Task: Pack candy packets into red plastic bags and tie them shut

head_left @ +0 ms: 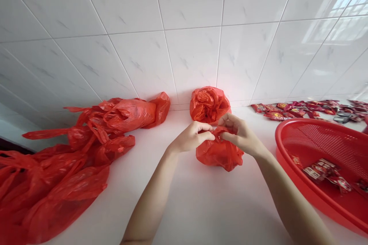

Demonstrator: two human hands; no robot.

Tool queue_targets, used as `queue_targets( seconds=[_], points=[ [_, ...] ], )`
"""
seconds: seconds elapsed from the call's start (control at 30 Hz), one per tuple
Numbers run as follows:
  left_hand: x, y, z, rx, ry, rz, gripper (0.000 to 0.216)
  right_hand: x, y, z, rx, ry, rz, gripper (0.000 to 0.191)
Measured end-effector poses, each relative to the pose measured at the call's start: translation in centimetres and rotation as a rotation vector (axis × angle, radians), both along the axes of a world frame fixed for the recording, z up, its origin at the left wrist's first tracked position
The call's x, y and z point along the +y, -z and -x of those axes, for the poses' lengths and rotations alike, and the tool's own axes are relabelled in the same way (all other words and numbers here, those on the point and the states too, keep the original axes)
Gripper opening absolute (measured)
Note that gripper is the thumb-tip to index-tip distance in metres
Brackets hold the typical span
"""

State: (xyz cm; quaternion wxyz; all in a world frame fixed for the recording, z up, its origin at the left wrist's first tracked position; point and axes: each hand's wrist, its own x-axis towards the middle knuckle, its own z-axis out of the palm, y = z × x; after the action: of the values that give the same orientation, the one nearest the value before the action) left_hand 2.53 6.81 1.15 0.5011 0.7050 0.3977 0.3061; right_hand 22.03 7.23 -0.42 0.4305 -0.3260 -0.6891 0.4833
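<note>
A small red plastic bag (219,155), bunched and filled, rests on the white counter (184,206) in the middle. My left hand (192,136) pinches its gathered top from the left, fingers closed. From the right, my right hand (240,134) grips the same gathered top, fingers curled round the plastic. The two hands nearly touch above the bag. Behind them, against the tiled wall, sits another bunched red bag (209,104).
A heap of loose red plastic bags (71,160) covers the counter's left side. A red mesh basket (322,138) with a few red sweet packets (322,170) stands at the right. More red packets (301,109) lie along the wall at back right.
</note>
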Motion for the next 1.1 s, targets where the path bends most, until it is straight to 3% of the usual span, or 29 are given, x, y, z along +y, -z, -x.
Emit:
queue_targets(
  seconds=[0.13, 0.33, 0.47, 0.7, 0.83, 1.1],
  points=[
    [0.3, -0.1, -0.4, -0.209, -0.01, 0.195, 0.02, 0.2, 0.3, -0.2, -0.089, 0.062, -0.194, 0.018],
    [0.7, 0.5, -0.4, -0.29, -0.155, 0.199, 0.017, -0.1, 0.2, -0.7, -0.163, 0.138, -0.418, 0.023],
    [0.9, 0.7, -0.3, -0.279, -0.261, 0.186, 0.014, -0.3, 0.1, -0.4, -0.238, 0.121, -0.406, 0.021],
    [0.6, 0.2, 0.1, -0.18, -0.111, 0.009, 0.031, -0.3, 0.2, -0.3, -0.253, 0.151, -0.44, 0.013],
    [0.9, 0.6, 0.3, -0.04, -0.221, -0.147, 0.03, -0.2, 0.0, -0.6, -0.258, 0.14, -0.429, 0.015],
    [3.1, 2.5, 1.7, 0.065, -0.389, -0.245, 0.023, 0.1, -0.7, -2.4, -0.355, 0.027, -0.448, 0.021]
  ],
)
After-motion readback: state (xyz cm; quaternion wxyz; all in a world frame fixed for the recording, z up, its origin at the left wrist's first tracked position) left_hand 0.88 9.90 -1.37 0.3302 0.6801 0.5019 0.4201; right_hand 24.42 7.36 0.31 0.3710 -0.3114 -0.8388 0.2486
